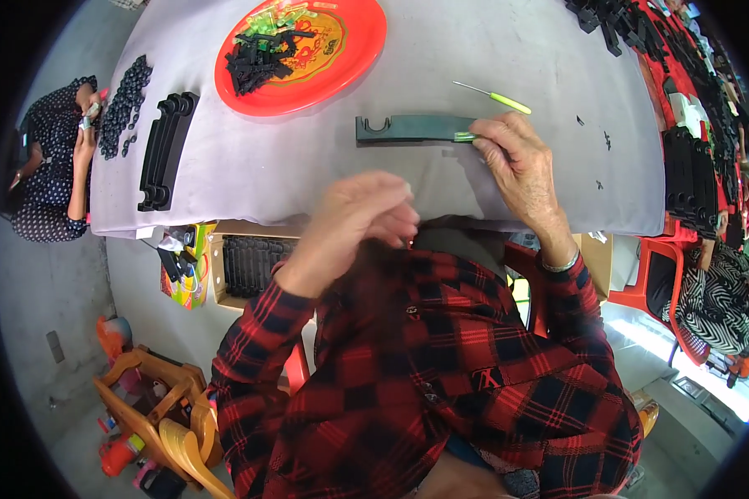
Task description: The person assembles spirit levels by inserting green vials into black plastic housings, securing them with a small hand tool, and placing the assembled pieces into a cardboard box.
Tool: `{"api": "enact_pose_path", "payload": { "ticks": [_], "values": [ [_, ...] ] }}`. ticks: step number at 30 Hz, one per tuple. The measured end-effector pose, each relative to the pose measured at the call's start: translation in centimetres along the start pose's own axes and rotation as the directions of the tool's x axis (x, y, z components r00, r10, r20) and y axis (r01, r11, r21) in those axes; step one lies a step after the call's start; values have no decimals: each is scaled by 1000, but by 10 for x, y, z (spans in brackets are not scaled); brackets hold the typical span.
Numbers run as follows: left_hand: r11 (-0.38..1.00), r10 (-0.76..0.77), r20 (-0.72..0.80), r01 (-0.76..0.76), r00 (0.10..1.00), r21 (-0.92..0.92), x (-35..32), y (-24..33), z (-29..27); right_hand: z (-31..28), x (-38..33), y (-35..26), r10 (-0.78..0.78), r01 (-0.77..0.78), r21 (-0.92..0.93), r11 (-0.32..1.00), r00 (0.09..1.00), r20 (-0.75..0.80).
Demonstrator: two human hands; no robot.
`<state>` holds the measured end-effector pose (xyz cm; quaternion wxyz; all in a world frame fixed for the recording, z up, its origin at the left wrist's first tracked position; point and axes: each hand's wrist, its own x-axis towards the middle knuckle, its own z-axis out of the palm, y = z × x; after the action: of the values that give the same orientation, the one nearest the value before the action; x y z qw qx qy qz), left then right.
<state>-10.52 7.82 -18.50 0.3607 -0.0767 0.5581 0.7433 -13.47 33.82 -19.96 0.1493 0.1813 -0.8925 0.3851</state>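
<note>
A long black plastic bar (416, 128), with a round notch near its left end, lies on the cloth-covered table before me. At its right end my right hand (520, 162) is closed, thumb and fingers pinching a small clear green plastic piece (464, 136) against the bar. The fingers partly hide that end. My left hand (358, 223) is in the air over the table's near edge, apart from the bar. Motion smears its fingers. Beyond my right hand lies a small screwdriver (509, 103) with a yellow-green handle, its thin shaft pointing left.
A red plate (341, 87) at the back holds small black parts and clear green pieces. Joined black bars (168, 151) lie at left, near a pile of dark pieces (125, 104). More black parts (691, 179) line the right edge. Other people sit at both sides.
</note>
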Motion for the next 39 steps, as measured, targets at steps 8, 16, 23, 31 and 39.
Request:
{"api": "enact_pose_path", "payload": {
  "ticks": [8, 16, 23, 31, 39],
  "values": [
    [145, 787, 207, -500, 581, 854, 58, 33, -8, -1, 7, 1, 117, -95, 199, 975, 988, -99],
    [43, 740, 266, -437, 618, 898, 71, 8, 1, -6, 5, 4, 150, -122, 258, 958, 984, -94],
    [15, 873, 209, -451, 441, 892, 61, -21, 9, -3, 1, -12, 137, -128, 157, 979, 989, -47],
    [349, 793, 44, -511, 608, 785, 57, 7, 3, 9, 0, -17, 37, -33, -88, 996, 998, 44],
    [422, 502, 204, -445, 840, 790, 73, 28, -11, 22, 4, -19, -10, 29, -220, 975, 996, 87]
  ]
}}
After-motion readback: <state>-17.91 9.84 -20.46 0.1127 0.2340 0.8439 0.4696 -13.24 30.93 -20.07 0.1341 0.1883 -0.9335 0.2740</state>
